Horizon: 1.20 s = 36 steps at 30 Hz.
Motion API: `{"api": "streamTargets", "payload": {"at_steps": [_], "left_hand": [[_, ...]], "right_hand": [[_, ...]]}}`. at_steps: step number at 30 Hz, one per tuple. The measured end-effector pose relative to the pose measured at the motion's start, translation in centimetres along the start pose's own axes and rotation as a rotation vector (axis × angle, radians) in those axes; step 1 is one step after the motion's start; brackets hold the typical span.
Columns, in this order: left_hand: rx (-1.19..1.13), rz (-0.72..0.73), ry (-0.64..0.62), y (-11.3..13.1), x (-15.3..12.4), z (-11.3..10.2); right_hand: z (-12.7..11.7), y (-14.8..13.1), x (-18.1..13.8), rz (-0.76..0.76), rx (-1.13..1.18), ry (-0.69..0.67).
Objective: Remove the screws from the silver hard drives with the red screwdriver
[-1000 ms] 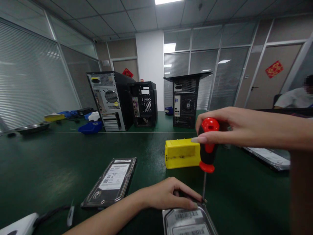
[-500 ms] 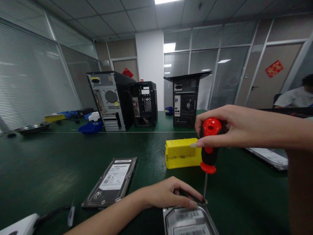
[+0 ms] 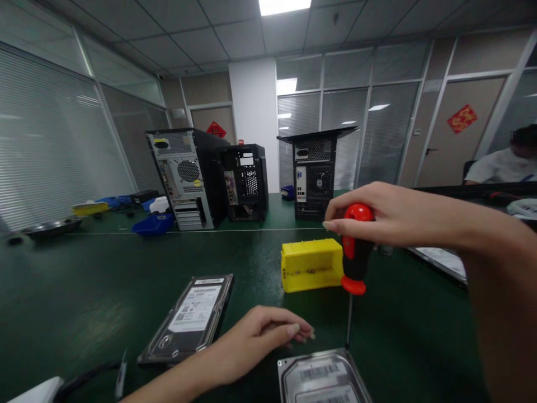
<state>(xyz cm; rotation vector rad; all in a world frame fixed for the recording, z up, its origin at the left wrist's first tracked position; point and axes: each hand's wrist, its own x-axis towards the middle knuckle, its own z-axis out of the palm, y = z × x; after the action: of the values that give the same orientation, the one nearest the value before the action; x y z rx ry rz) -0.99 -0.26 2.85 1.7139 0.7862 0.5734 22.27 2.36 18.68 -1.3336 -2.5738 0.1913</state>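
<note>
My right hand (image 3: 377,215) is closed round the red and black handle of a screwdriver (image 3: 354,257). The screwdriver stands upright, its thin shaft reaching down to the far right corner of a silver hard drive (image 3: 321,372), which is cut off by the lower edge of the view. Left of that drive, my left hand (image 3: 268,336) hovers just clear of it, fingers loosely bent and apart from the thumb, with nothing visible in them. A second hard drive (image 3: 195,313) with a white label lies flat farther left.
Behind the screwdriver a yellow plastic bin (image 3: 310,266) lies on its side on the green table (image 3: 104,296). Computer cases (image 3: 205,179) stand at the back, near a blue bin (image 3: 153,224). Another drive (image 3: 440,260) is partly behind my right arm. A person (image 3: 507,162) sits far right.
My left hand has come off the drive's far edge and moved left. The screwdriver stays at the drive's corner in my right hand. The view has shifted slightly.
</note>
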Motion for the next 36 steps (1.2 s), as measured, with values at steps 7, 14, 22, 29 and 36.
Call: {"api": "streamTargets", "payload": {"at_steps": [7,14,22,29,36], "left_hand": [[-0.066,-0.072,0.316,-3.3,-5.2,0.7],[0.035,-0.025,0.351,-4.0,-4.6,1.0],[0.571,-0.006,0.326,-2.7,-4.1,1.0],[0.597,0.023,0.283,-3.0,-4.2,0.7],[0.645,0.100,0.285,-2.9,-4.0,0.9]], "right_hand": [[0.1,-1.0,0.1,-0.263,0.178,-0.052],[0.0,-0.9,0.2,-0.304,0.218,0.089],[1.7,-2.3,2.2,-0.395,0.476,0.166],[2.4,-3.0,2.7,-0.419,0.500,0.035],[2.9,-3.3,3.1,-0.440,0.500,0.000]]}}
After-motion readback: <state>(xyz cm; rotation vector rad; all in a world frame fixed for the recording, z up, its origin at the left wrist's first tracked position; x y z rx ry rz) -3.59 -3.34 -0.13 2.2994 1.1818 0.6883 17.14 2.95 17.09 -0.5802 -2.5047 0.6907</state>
